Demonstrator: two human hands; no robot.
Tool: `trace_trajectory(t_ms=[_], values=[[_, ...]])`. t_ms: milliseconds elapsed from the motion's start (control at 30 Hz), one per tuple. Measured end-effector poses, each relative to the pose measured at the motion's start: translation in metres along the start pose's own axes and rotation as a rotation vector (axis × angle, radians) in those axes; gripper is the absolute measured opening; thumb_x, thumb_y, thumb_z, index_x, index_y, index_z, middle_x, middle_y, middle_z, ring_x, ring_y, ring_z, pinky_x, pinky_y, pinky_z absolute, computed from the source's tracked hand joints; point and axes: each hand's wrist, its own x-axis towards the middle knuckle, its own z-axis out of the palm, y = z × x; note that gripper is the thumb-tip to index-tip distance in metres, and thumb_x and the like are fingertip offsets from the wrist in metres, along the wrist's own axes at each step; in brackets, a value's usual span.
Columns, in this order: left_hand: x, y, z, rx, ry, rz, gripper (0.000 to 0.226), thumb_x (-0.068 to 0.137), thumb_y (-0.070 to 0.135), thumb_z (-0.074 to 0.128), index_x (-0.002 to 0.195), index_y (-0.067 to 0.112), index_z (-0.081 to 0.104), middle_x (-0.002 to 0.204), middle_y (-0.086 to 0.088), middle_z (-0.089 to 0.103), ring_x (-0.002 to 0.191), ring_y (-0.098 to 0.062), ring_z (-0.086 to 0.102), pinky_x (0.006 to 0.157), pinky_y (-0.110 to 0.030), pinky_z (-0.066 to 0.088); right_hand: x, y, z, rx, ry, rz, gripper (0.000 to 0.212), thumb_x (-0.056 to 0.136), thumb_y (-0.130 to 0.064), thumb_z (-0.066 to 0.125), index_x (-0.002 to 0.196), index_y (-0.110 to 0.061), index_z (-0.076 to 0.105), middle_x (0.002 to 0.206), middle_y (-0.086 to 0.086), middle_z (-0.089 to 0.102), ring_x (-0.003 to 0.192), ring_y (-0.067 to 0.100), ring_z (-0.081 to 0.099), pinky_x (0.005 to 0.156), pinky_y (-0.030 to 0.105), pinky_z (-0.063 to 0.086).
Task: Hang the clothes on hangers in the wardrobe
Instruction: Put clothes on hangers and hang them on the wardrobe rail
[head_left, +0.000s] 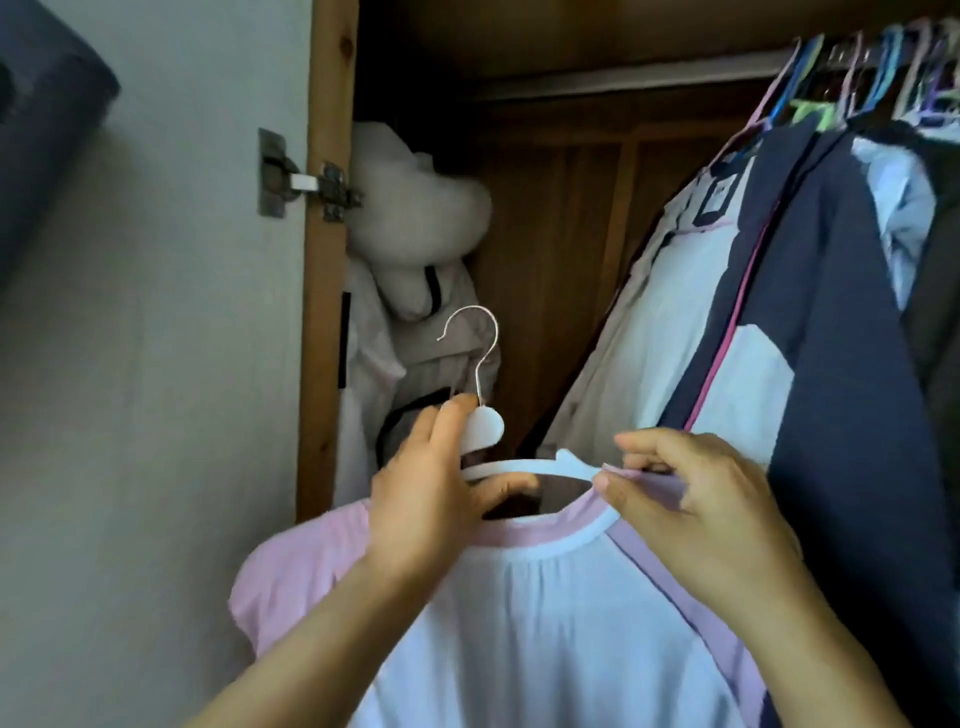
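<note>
The left hand (431, 499) gripped the white hanger (524, 467) just under its metal hook (475, 343), thumb against the rounded neck piece and fingers curled round the bar. The right hand (691, 499) was clamped on the shoulder of the top (519, 623), pinching the lilac fabric between thumb and fingers where it met the hanger's right arm. The top, white-bodied with pink sleeves, hung below both hands, its neckline already round the hanger. Beyond the left hand stood the open wardrobe (327, 260), with a white stuffed toy (415, 218) in its corner. Up and to the right of the right hand, a navy jacket (831, 338) and other garments hung from coloured hangers (857, 78) on the rail (623, 83).
</note>
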Motion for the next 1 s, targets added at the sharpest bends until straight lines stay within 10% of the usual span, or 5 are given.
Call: trace_trajectory(t_ms=[267, 433, 700, 1000], values=[[-0.102, 0.005, -0.091, 0.555, -0.109, -0.115, 0.076, 0.090, 0.051, 0.048, 0.149, 0.034, 0.003, 0.126, 0.012, 0.036, 0.113, -0.015, 0.048, 0.069, -0.026, 0.033, -0.061, -0.028, 0.052, 0.296, -0.125, -0.035, 0.026, 0.077, -0.023, 0.072, 0.103, -0.022, 0.069, 0.091, -0.020, 0.059, 0.099, 0.009, 0.055, 0.077, 0.005, 0.034], [-0.156, -0.011, -0.149, 0.764, -0.002, -0.134, 0.077, 0.063, 0.043, 0.077, 0.129, 0.014, 0.052, 0.085, 0.005, 0.059, 0.062, -0.018, 0.063, 0.035, -0.026, 0.038, -0.092, -0.067, 0.095, 0.534, -0.317, -0.207, 0.033, 0.075, -0.046, 0.074, 0.104, -0.031, 0.066, 0.100, -0.025, 0.059, 0.100, -0.002, 0.056, 0.075, 0.003, 0.042], [-0.251, -0.018, -0.265, 1.051, 0.164, -0.371, 0.070, 0.075, 0.053, 0.050, 0.137, 0.022, 0.040, 0.091, 0.009, 0.052, 0.075, -0.011, 0.053, 0.038, -0.025, 0.044, -0.134, -0.171, 0.157, 0.892, -0.524, -0.535, 0.035, 0.071, -0.051, 0.062, 0.100, -0.033, 0.063, 0.100, -0.022, 0.062, 0.100, -0.005, 0.055, 0.086, 0.004, 0.036], [-0.334, 0.022, -0.375, 1.378, 0.359, -0.745, 0.085, 0.058, 0.031, 0.087, 0.133, 0.015, 0.050, 0.087, -0.003, 0.061, 0.064, -0.028, 0.065, 0.039, -0.030, 0.042, -0.223, -0.318, 0.187, 1.172, -0.607, -0.804, 0.028, 0.069, -0.024, 0.072, 0.096, -0.016, 0.070, 0.095, -0.012, 0.059, 0.093, 0.010, 0.053, 0.086, 0.008, 0.036]])
